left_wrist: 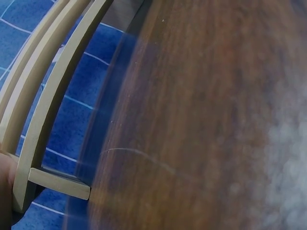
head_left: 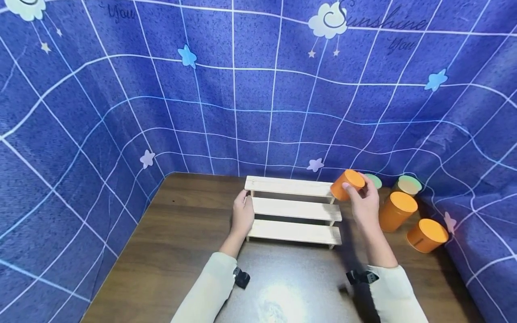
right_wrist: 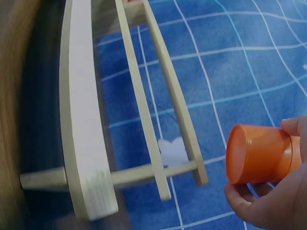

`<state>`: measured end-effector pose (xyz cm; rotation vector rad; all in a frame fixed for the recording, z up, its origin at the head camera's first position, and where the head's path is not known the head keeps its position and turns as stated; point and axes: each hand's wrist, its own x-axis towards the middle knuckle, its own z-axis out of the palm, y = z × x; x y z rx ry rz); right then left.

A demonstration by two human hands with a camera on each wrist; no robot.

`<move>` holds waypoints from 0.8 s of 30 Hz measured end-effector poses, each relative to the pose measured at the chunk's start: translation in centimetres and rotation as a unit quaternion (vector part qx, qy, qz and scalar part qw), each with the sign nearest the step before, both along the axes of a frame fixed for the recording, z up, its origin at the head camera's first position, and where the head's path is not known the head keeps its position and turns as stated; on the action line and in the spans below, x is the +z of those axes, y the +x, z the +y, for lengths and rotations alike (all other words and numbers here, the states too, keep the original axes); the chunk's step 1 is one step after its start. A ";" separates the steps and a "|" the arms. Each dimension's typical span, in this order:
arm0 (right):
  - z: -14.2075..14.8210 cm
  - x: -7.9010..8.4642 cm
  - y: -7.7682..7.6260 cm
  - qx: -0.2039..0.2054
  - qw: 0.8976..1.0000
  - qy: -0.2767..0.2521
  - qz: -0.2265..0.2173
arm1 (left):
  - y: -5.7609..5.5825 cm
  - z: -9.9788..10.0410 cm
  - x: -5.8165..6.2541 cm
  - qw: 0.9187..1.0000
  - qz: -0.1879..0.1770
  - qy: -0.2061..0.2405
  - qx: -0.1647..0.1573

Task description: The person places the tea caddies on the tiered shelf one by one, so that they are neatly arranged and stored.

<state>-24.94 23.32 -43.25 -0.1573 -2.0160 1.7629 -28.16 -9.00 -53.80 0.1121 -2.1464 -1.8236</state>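
Orange canister point(head_left: 345, 185) pinched in right hand point(head_left: 366, 207), left hand point(head_left: 242, 215) gripping wooden rack point(head_left: 296, 209) from left

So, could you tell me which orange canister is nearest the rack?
The canister in the right hand; the other two, on the table, stand farther away.

We observe a blue fabric backdrop point(head_left: 214, 94) enclosing the far, left and right sides; it bears white and light-blue grid lines point(head_left: 233, 45), clouds point(head_left: 326, 23), stars point(head_left: 187, 56) and lettering point(head_left: 387, 22); below it we note a brown wood-grain tabletop point(head_left: 173, 260); a bright light reflection point(head_left: 279, 301) marks its near portion.
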 end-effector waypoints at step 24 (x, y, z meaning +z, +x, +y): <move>-5.8 -0.8 0.4 0.167 0.985 -0.037 0.012 | 0.1 0.0 0.0 1.000 0.010 -0.016 0.004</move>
